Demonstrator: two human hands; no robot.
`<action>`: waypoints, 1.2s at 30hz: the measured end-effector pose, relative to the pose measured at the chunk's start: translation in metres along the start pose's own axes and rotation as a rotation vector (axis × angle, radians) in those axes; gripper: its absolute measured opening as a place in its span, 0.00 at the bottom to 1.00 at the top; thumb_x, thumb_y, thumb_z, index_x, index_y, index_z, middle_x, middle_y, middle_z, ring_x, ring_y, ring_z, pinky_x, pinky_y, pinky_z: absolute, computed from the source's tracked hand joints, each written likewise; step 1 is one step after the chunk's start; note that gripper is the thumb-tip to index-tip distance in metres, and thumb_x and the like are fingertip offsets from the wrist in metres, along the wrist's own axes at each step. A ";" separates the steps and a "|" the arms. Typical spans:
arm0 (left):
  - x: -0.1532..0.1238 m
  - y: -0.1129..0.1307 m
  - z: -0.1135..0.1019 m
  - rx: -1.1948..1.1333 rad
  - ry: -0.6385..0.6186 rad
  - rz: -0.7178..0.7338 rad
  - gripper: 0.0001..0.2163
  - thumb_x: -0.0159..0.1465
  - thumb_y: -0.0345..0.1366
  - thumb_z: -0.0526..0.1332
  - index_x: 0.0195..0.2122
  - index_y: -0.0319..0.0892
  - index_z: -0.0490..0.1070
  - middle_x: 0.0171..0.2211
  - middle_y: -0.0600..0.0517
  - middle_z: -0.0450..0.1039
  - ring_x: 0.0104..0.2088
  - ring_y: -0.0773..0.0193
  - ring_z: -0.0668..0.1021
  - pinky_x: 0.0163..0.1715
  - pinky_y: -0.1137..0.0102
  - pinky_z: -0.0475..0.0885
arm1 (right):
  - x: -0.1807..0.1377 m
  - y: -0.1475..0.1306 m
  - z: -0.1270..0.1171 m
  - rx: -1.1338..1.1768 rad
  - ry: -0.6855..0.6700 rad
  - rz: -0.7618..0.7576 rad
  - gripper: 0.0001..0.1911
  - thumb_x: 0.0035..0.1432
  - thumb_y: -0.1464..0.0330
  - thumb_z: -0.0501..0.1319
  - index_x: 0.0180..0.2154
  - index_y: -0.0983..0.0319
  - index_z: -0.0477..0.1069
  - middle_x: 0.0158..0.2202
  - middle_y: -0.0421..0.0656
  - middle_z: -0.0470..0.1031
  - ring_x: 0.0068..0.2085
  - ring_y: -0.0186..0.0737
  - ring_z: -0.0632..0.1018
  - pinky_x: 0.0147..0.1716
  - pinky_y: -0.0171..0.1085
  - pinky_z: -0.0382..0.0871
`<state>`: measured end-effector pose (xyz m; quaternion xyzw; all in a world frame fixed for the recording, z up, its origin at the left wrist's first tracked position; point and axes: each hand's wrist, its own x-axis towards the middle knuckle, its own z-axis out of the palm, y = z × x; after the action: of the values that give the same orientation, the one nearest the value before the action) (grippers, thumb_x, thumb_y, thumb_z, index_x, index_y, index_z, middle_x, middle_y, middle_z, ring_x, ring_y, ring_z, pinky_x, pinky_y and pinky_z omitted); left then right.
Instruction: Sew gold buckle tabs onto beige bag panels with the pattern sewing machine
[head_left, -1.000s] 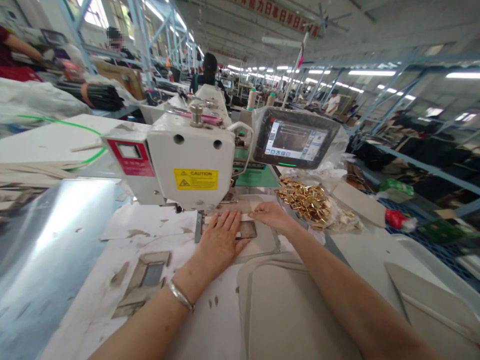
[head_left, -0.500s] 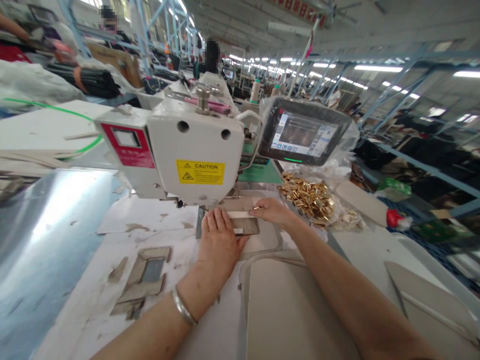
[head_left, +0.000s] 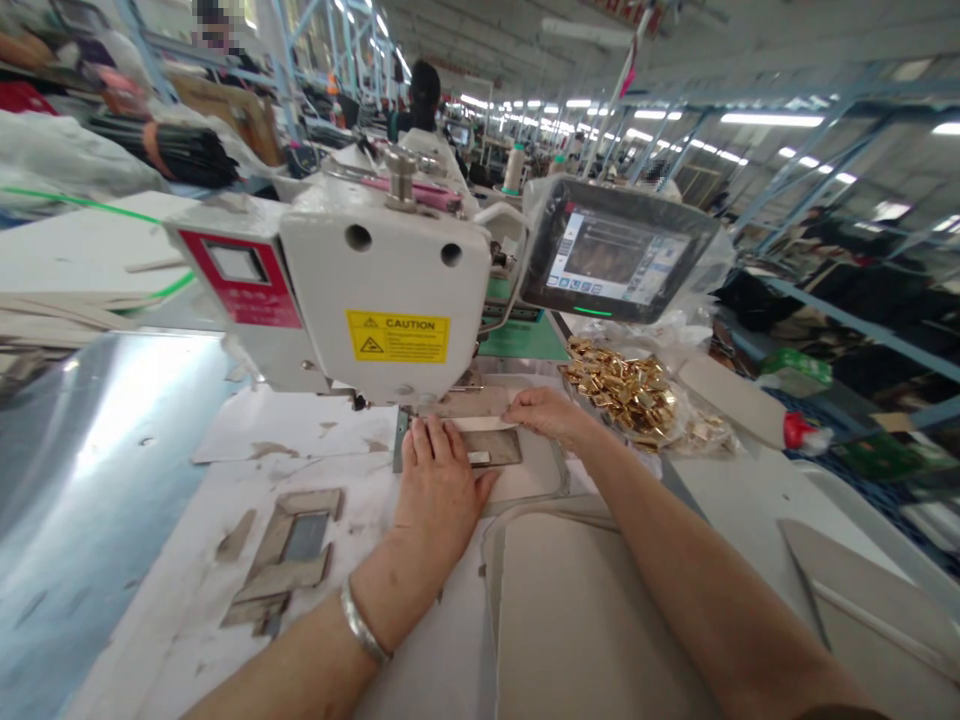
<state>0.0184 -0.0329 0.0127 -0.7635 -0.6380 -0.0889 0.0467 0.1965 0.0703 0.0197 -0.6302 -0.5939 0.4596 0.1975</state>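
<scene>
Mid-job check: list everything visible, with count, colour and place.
Blocky sewing machine: one, white, centre
Rectangular caution label: one, yellow, machine's front
Flat plastic-wrapped touchscreen: one, black-framed, right of machine
Tall thread cones: two, pale with green tops, behind machine
Shiny metal pieces: many, gold, heaped below touchscreen
Smooth rounded panels: several, beige, stacked lower centre
Flat angular frame: one, grey-brown, lower left
Slim flat strip: one, pale, between the hands
Metal bracelet: one, silver, left wrist
Co-workers: several, clothing unclear, background
Left hand: one, bare, at strip's left
Right hand: one, bare, at strip's right end
</scene>
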 end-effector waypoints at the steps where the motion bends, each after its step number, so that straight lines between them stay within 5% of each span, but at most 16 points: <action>1: 0.000 0.000 0.000 -0.003 -0.002 0.000 0.35 0.63 0.48 0.59 0.60 0.19 0.60 0.60 0.22 0.60 0.61 0.33 0.64 0.60 0.49 0.59 | -0.001 -0.001 0.000 0.001 0.003 0.010 0.13 0.42 0.61 0.64 0.22 0.62 0.64 0.13 0.29 0.52 0.17 0.25 0.53 0.18 0.31 0.41; 14: 0.004 0.004 -0.002 0.015 -0.059 -0.022 0.38 0.63 0.49 0.58 0.60 0.15 0.56 0.61 0.19 0.56 0.62 0.32 0.63 0.59 0.49 0.59 | -0.005 -0.006 0.002 0.043 -0.013 0.003 0.11 0.43 0.63 0.63 0.23 0.62 0.62 0.13 0.28 0.52 0.16 0.24 0.51 0.17 0.30 0.39; 19: 0.008 0.001 -0.006 0.030 -0.045 -0.016 0.36 0.63 0.50 0.57 0.54 0.14 0.64 0.53 0.20 0.65 0.55 0.34 0.69 0.52 0.51 0.66 | -0.005 -0.003 -0.002 0.008 -0.011 -0.058 0.13 0.45 0.62 0.65 0.26 0.62 0.63 0.15 0.28 0.55 0.17 0.24 0.54 0.17 0.28 0.43; 29: 0.012 -0.004 0.006 -0.091 0.043 0.178 0.24 0.64 0.46 0.57 0.50 0.26 0.70 0.44 0.37 0.70 0.48 0.47 0.71 0.51 0.57 0.68 | -0.020 -0.016 -0.012 -0.108 -0.032 0.077 0.13 0.58 0.66 0.62 0.25 0.62 0.62 0.13 0.32 0.60 0.14 0.25 0.57 0.14 0.29 0.45; 36: 0.028 0.011 0.013 -0.236 0.017 0.389 0.20 0.65 0.41 0.58 0.53 0.31 0.67 0.48 0.40 0.71 0.52 0.52 0.71 0.53 0.58 0.67 | -0.024 -0.025 -0.009 -0.137 0.006 0.120 0.14 0.60 0.68 0.59 0.23 0.62 0.62 0.13 0.33 0.62 0.14 0.25 0.58 0.14 0.29 0.46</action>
<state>0.0350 -0.0054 0.0063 -0.8714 -0.4636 -0.1588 -0.0216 0.1931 0.0563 0.0521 -0.6782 -0.5844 0.4269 0.1278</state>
